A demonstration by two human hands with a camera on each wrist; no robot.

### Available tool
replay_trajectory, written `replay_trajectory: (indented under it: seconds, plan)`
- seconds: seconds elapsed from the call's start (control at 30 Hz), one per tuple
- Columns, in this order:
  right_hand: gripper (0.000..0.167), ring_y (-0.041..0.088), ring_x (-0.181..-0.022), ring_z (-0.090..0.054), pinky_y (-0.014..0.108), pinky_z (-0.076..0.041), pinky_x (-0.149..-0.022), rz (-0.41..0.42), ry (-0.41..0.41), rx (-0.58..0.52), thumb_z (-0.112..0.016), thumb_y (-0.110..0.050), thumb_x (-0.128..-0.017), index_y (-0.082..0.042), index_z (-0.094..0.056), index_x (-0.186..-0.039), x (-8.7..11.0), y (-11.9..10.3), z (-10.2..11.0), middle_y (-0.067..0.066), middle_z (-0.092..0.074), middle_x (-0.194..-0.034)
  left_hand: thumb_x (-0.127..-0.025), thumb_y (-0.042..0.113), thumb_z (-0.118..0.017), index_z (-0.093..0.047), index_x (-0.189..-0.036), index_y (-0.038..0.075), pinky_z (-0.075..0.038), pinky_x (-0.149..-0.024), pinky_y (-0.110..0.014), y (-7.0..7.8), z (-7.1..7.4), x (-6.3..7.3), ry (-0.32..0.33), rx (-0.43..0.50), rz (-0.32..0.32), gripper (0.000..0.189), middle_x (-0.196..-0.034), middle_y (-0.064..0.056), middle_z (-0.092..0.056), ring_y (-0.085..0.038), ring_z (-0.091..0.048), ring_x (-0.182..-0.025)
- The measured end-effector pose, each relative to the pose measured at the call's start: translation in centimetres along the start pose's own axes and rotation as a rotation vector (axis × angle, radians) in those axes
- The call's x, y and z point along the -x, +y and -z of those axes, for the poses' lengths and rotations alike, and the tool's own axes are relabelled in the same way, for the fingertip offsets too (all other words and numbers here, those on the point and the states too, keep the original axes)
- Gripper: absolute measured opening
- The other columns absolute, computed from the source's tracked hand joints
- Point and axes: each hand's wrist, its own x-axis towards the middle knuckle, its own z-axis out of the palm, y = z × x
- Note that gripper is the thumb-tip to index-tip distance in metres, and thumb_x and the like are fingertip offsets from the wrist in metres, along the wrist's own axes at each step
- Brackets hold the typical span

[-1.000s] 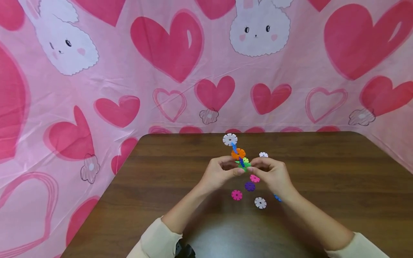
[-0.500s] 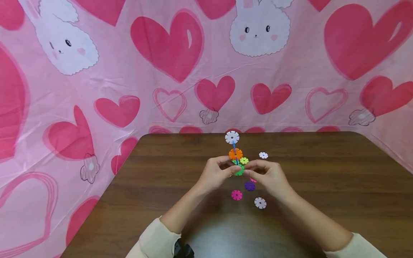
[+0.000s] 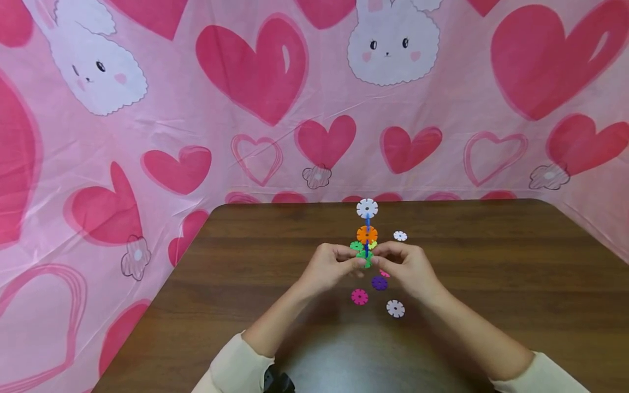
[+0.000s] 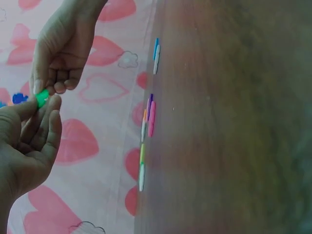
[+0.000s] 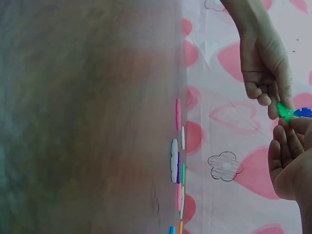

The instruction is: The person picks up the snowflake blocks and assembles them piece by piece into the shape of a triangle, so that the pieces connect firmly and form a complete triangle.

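Note:
Both hands hold a stack of notched plastic snowflake discs above the table. At its bottom is a green disc (image 3: 368, 260), pinched by my left hand (image 3: 326, 267) on one side and my right hand (image 3: 410, 267) on the other. Above it a dark blue disc (image 4: 20, 98) stands edge-on, then an orange disc (image 3: 366, 234), a lighter blue disc (image 3: 367, 220) edge-on, and a white disc (image 3: 367, 208) at the top. The stack stands upright. In the right wrist view, thumbs and fingertips meet at the green disc (image 5: 284, 111), covering part of it.
Loose discs lie on the brown table (image 3: 245, 262): pink (image 3: 360, 297), purple (image 3: 379, 283), white (image 3: 395, 308), another white (image 3: 400, 236), a green (image 3: 356, 246) and a yellow one (image 3: 373, 244). A pink heart-patterned cloth (image 3: 265, 158) hangs behind the table. A black object (image 3: 278, 380) shows near the left sleeve.
The stack has swung from leaning left to upright, its white top disc moving right. The right hand has shifted slightly left, and both hands keep their pinch at the green disc.

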Motion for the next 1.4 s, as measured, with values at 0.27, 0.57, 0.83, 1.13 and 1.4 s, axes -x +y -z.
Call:
replay_trajectory:
  seconds: [0.27,0.57,0.83,1.13,1.4]
  plan:
    - [0.014,0.016,-0.072,-0.063,0.026,-0.051,-0.062,-0.079,-0.114,0.152,-0.066,-0.014,-0.087,-0.002,-0.070,-0.094,-0.4,1.2,1.9,0.008,-0.068,-0.084,-0.087,0.007,-0.064,-0.068,-0.091,-0.007,-0.053,-0.066,-0.047,0.1,0.1,0.0,0.040,-0.002,-0.008,0.015,-0.074,-0.018,-0.068,-0.028,-0.067,-0.064]
    - [0.014,0.010,-0.074,-0.057,0.027,-0.048,-0.064,-0.139,-0.467,0.465,-0.070,-0.015,-0.081,-0.005,-0.070,-0.091,0.7,3.6,5.9,-0.004,-0.067,-0.083,-0.088,-0.003,-0.058,-0.062,-0.090,-0.014,-0.053,-0.059,-0.027,2.4,0.7,0.9,0.077,0.033,-0.037,0.012,-0.079,-0.025,-0.066,-0.039,-0.065,-0.071]
    - [0.020,0.004,-0.063,-0.050,0.023,-0.045,-0.057,-0.154,-0.557,0.524,-0.079,-0.016,-0.071,-0.006,-0.068,-0.086,2.1,4.8,8.1,-0.010,-0.057,-0.069,-0.088,-0.005,-0.057,-0.059,-0.090,-0.016,-0.054,-0.065,-0.042,3.1,1.0,1.1,0.071,0.070,-0.053,0.011,-0.082,-0.028,-0.065,-0.044,-0.063,-0.074]
    - [0.022,0.005,-0.058,-0.042,0.023,-0.039,-0.053,-0.134,-0.551,0.596,-0.081,-0.013,-0.068,-0.011,-0.064,-0.082,2.7,5.4,8.1,-0.010,-0.048,-0.062,-0.088,-0.003,-0.058,-0.058,-0.092,-0.017,-0.053,-0.060,-0.025,2.7,1.2,1.0,0.070,0.082,-0.041,0.015,-0.082,-0.028,-0.065,-0.042,-0.064,-0.073]
    - [0.028,0.010,-0.064,-0.045,0.026,-0.043,-0.057,-0.128,-0.529,0.678,-0.083,-0.011,-0.064,-0.011,-0.059,-0.078,2.7,5.1,7.6,-0.006,-0.049,-0.071,-0.088,-0.003,-0.058,-0.060,-0.091,-0.015,-0.050,-0.058,-0.021,3.1,1.2,1.4,0.075,0.051,-0.047,0.013,-0.081,-0.029,-0.065,-0.046,-0.062,-0.074]
